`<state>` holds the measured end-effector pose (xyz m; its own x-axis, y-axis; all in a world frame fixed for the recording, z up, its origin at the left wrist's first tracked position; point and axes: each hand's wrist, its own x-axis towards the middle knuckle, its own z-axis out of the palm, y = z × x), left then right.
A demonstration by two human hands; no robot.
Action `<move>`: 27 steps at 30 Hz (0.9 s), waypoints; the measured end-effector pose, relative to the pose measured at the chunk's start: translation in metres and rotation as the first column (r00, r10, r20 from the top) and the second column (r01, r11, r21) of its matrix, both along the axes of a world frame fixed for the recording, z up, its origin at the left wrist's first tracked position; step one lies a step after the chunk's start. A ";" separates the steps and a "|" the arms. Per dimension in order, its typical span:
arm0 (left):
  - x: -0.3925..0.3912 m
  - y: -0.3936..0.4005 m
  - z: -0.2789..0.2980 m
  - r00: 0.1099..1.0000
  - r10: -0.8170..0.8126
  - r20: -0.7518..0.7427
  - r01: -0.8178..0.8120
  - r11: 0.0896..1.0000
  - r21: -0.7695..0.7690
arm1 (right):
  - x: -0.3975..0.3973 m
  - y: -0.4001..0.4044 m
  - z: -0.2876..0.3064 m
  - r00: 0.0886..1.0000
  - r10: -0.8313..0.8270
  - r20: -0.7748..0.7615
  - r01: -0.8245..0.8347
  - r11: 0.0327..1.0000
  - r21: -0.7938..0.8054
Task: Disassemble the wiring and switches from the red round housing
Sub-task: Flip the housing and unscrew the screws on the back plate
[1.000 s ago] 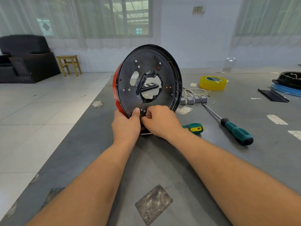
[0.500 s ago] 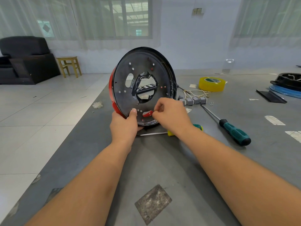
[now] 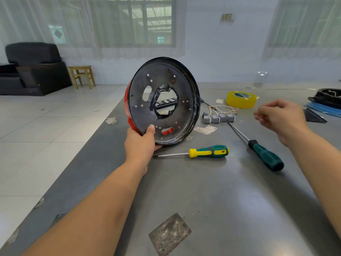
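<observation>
Left hand (image 3: 141, 143) gripped the housing (image 3: 162, 100) by its lower rim, on edge over the table (image 3: 221, 200); right hand (image 3: 276, 118) hung loosely curled, empty.
Housing: black inside, red outside, ragged central hole. Beside it lay grey switches (image 3: 218, 117) with wires (image 3: 221, 108), two screwdrivers (image 3: 208, 152) (image 3: 263, 154), yellow tape (image 3: 240, 99). Tape label unreadable.

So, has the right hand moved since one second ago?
Yes. The right hand has left the housing and gone right, now in the air beyond the switches, near the tape.
</observation>
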<state>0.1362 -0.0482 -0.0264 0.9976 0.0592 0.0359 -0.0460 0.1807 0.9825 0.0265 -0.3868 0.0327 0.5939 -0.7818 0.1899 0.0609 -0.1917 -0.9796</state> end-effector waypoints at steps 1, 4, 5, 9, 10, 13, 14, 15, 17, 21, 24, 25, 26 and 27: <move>0.001 -0.001 0.000 1.000 0.000 0.001 0.000 1.000 -0.001 | -0.003 -0.010 -0.004 1.000 -0.016 -0.003 0.016 1.000 0.008; 0.004 -0.002 -0.001 1.000 -0.005 0.003 0.005 1.000 -0.002 | -0.005 -0.031 -0.019 0.999 -0.024 -0.037 0.024 1.000 0.003; 0.004 -0.003 -0.001 1.000 -0.008 0.006 0.008 1.000 -0.004 | -0.004 -0.035 -0.024 0.998 -0.017 -0.060 0.016 1.000 -0.009; 0.006 -0.004 -0.002 0.999 -0.028 0.019 0.029 0.999 -0.043 | 0.004 -0.043 -0.040 0.983 0.048 -0.179 -0.066 0.993 -0.095; 0.006 -0.004 -0.001 0.999 -0.036 0.019 0.037 0.998 -0.054 | 0.007 -0.044 -0.044 0.978 0.058 -0.202 -0.081 0.991 -0.103; 0.007 -0.003 0.000 0.998 -0.054 0.011 0.055 0.995 -0.081 | 0.019 -0.050 -0.052 0.972 0.061 -0.225 -0.086 0.991 -0.101; 0.008 -0.004 0.001 0.998 -0.059 0.008 0.059 0.994 -0.094 | 0.023 -0.053 -0.053 0.971 0.063 -0.229 -0.087 0.991 -0.098; 0.009 -0.005 0.001 0.998 -0.062 0.005 0.063 0.992 -0.111 | 0.026 -0.056 -0.054 0.970 0.065 -0.235 -0.091 0.991 -0.100; 0.010 -0.007 0.002 0.998 -0.069 -0.005 0.068 0.988 -0.139 | 0.034 -0.063 -0.056 0.967 0.060 -0.249 -0.096 0.986 -0.133; 0.013 -0.017 0.001 0.996 -0.092 -0.007 0.090 0.985 -0.145 | 0.048 -0.073 -0.057 0.935 -0.070 -0.347 -0.069 0.926 -0.372; 0.015 -0.019 -0.002 0.995 -0.095 0.002 0.095 0.987 -0.129 | 0.056 -0.078 -0.053 0.897 -0.092 -0.432 -0.101 0.910 -0.402; 0.016 -0.019 -0.003 0.996 -0.093 0.005 0.093 0.988 -0.127 | 0.060 -0.080 -0.051 0.881 -0.087 -0.465 -0.117 0.912 -0.393; 0.017 -0.019 -0.004 0.995 -0.095 0.009 0.095 0.988 -0.123 | 0.063 -0.081 -0.049 0.866 -0.079 -0.493 -0.133 0.915 -0.381; 0.018 -0.018 -0.005 0.995 -0.099 0.014 0.100 0.988 -0.117 | 0.066 -0.083 -0.048 0.856 -0.068 -0.513 -0.148 0.918 -0.369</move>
<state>0.1540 -0.0666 -0.0318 0.9984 -0.0361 0.0426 -0.0299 0.2989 0.9538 0.0923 -0.4694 -0.0152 0.7184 -0.6833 0.1307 -0.4052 -0.5636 -0.7198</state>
